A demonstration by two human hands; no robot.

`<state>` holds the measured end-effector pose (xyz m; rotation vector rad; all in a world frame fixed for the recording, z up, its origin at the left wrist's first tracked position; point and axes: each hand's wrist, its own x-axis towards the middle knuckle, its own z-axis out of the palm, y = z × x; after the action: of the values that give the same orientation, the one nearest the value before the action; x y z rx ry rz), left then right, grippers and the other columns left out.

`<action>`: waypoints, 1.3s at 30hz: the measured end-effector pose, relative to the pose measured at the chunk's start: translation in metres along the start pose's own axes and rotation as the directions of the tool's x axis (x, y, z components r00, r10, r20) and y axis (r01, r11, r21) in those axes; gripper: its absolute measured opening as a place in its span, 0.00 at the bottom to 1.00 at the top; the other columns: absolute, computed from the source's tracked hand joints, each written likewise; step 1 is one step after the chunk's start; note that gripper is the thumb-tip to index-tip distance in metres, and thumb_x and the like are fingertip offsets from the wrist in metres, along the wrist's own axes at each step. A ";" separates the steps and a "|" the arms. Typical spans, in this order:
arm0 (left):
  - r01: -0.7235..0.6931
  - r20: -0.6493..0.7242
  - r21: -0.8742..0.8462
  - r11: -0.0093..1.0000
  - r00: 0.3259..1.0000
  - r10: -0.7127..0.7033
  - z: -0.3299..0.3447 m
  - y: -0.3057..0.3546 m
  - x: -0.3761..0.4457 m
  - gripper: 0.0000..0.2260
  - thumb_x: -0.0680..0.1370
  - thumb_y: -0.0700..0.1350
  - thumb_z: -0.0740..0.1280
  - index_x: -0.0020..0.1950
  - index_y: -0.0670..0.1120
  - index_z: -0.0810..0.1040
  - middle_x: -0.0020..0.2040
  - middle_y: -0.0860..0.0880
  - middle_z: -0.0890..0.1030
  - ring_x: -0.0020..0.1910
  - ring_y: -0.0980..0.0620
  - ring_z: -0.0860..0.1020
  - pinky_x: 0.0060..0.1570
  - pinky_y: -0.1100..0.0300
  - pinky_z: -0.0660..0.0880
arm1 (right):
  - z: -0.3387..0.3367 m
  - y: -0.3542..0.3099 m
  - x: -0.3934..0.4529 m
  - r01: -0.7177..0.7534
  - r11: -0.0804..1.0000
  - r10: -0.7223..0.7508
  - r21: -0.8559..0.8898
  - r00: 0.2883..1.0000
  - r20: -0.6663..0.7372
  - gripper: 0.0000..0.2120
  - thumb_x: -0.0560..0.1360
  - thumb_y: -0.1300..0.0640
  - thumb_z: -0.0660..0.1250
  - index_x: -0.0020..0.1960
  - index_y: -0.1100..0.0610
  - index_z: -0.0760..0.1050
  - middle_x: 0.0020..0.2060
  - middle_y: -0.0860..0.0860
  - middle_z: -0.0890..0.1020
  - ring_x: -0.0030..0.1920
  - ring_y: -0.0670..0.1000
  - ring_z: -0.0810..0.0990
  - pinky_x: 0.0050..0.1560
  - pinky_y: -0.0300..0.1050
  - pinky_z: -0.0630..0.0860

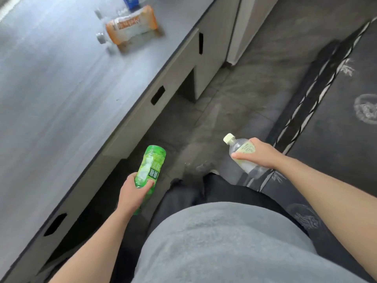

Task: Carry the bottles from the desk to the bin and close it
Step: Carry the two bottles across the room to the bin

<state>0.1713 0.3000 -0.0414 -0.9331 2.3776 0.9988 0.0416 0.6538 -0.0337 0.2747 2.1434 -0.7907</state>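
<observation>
Bottles fill both hands, held over the floor (240, 94) beside the bench (61, 88). Left hand (133, 193) grips a green bottle (150, 167) nearest the bench edge; right hand (259, 154) grips a clear bottle (242, 152) farther from it. An orange-labelled bottle (130, 25) lies blurred on the bench top.

home room, grey desk (61, 94), patterned rug (336, 123)

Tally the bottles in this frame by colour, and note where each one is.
Green bottle: 1, held in the left hand.
Clear bottle with pale cap: 1, held in the right hand.
Orange-labelled bottle: 1, lying on the desk.
Total: 3. A blurred blue item at the desk's far edge is not counted.
</observation>
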 end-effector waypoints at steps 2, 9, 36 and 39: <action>-0.050 0.014 0.047 0.998 0.999 0.050 0.006 0.011 0.006 0.16 0.70 0.51 0.71 0.54 0.50 0.71 0.43 0.53 0.76 0.40 0.54 0.75 0.36 0.62 0.68 | -0.007 0.015 -0.002 -0.043 0.999 0.044 0.033 0.999 -0.020 0.36 0.54 0.29 0.69 0.52 0.53 0.72 0.45 0.51 0.80 0.48 0.54 0.79 0.39 0.45 0.70; -0.145 0.117 0.197 0.970 0.985 0.124 0.012 0.046 0.041 0.15 0.69 0.51 0.72 0.47 0.53 0.68 0.36 0.61 0.73 0.35 0.64 0.72 0.31 0.67 0.65 | -0.011 0.061 -0.008 -0.220 0.966 0.234 0.137 0.968 -0.094 0.39 0.58 0.30 0.69 0.60 0.52 0.67 0.52 0.52 0.77 0.52 0.54 0.76 0.44 0.46 0.70; -0.396 0.318 0.438 0.807 0.908 0.273 0.110 0.329 0.177 0.23 0.69 0.51 0.71 0.59 0.40 0.72 0.52 0.41 0.80 0.42 0.47 0.75 0.42 0.58 0.69 | -0.163 0.171 0.037 -0.373 0.730 0.569 0.573 0.796 -0.208 0.29 0.60 0.36 0.74 0.48 0.54 0.69 0.47 0.54 0.80 0.46 0.56 0.79 0.45 0.48 0.74; -0.341 0.301 0.471 0.814 0.929 0.215 0.110 0.350 0.189 0.25 0.70 0.50 0.71 0.61 0.39 0.71 0.54 0.39 0.79 0.50 0.41 0.78 0.45 0.55 0.71 | -0.204 0.160 0.064 -0.320 0.737 0.539 0.595 0.810 -0.231 0.27 0.61 0.38 0.75 0.48 0.54 0.68 0.45 0.53 0.79 0.45 0.56 0.79 0.45 0.48 0.74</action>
<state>-0.1978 0.4839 -0.0578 -0.2499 2.4242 0.4684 -0.0571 0.9012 -0.0578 1.2937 2.0263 -1.0968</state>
